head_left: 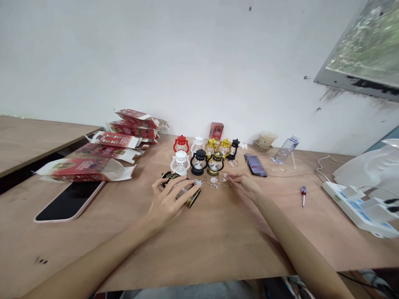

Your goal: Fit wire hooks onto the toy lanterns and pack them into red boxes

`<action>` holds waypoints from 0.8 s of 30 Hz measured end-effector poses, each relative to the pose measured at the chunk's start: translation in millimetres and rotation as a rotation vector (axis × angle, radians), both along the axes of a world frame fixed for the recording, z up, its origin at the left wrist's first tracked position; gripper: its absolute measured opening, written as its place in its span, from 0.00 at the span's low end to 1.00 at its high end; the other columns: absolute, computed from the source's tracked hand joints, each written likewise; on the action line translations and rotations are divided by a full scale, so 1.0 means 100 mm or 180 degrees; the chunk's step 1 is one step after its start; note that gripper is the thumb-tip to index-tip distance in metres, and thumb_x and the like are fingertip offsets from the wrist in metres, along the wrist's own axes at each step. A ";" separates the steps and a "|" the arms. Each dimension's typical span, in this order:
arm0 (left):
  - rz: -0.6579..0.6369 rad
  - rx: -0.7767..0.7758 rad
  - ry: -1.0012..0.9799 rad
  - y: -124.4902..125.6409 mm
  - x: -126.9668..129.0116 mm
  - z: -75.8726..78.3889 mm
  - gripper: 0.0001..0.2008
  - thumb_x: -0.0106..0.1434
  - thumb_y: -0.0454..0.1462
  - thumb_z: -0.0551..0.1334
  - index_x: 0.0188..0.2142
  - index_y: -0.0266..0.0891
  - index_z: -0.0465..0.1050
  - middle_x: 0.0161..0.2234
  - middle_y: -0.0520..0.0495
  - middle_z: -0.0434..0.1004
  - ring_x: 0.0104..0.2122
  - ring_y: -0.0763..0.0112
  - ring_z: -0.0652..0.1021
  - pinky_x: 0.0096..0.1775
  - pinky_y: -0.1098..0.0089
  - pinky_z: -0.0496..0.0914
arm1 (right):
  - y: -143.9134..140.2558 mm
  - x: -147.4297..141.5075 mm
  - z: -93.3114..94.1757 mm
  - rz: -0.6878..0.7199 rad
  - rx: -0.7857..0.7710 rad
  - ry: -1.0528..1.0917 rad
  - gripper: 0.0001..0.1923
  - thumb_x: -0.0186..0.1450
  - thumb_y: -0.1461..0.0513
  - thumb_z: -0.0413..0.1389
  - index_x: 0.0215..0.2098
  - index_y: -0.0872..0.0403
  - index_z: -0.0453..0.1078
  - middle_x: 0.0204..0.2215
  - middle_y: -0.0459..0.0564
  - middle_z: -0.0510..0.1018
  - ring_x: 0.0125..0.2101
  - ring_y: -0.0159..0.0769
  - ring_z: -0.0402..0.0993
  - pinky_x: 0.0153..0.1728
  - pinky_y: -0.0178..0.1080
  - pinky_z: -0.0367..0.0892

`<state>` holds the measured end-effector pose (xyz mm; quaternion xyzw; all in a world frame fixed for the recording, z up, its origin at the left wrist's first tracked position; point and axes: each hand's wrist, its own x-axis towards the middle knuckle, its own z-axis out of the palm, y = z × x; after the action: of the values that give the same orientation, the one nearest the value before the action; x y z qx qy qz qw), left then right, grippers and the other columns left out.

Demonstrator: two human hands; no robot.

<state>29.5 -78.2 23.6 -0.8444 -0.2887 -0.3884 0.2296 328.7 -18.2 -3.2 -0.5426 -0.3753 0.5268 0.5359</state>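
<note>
We're at the wooden surface, mid-assembly on a batch of toy lanterns, as far as we can judge. Left hand lies flat over a black-and-gold lantern that's on its side, fingers spread across it, pressing rather than closed round it, so that grip is apart. Right hand has thumb and fingertips pinched together at one of the small wire handle pieces strewn just in front of the lanterns; whether the piece is actually off the surface, we can't tell, too small. Behind the hands stands a cluster of finished lanterns: red, white, gold and black, upright, close together. To the left, a stack of open red cartons and a phone face up near the edge. To the right, a second phone (blurred), a clear bottle lying down, a red-handled screwdriver well apart from the hands, and a white power strip with plugs. Our read: step in hand is fitting a handle to the tipped lantern. Next move likely needs the right hand to bring the wire piece across while the left steadies the body; parts are tiny, so a fine fingertip hold and alignment matter.
</note>
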 end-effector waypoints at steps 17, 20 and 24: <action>-0.0021 -0.0045 0.0031 0.02 0.01 -0.03 0.23 0.60 0.27 0.54 0.52 0.46 0.66 0.44 0.47 0.76 0.47 0.63 0.72 0.47 0.59 0.54 | 0.19 -0.02 0.29 0.0867 -0.0156 -0.1649 0.06 0.42 0.71 0.63 0.18 0.57 0.74 0.19 0.48 0.78 0.27 0.38 0.77 0.36 0.41 0.75; -0.0040 -0.0025 0.0036 0.01 0.01 -0.02 0.23 0.60 0.27 0.53 0.52 0.46 0.66 0.44 0.46 0.77 0.47 0.63 0.72 0.46 0.59 0.54 | 0.32 -0.02 0.36 0.1126 -0.0344 -0.2110 0.07 0.39 0.72 0.64 0.15 0.57 0.73 0.15 0.47 0.77 0.22 0.37 0.76 0.30 0.38 0.75; -0.0072 -0.0086 0.0019 0.01 0.01 -0.01 0.21 0.60 0.27 0.54 0.51 0.45 0.66 0.44 0.46 0.77 0.47 0.63 0.72 0.45 0.60 0.55 | 0.43 -0.05 0.41 0.1329 -0.0510 -0.2626 0.07 0.39 0.73 0.63 0.13 0.57 0.73 0.13 0.48 0.76 0.19 0.35 0.74 0.25 0.35 0.72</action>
<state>30.0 -76.7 22.9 -0.8519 -0.2837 -0.3844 0.2146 323.4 25.2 37.7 -0.6592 -0.6163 0.3910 0.1809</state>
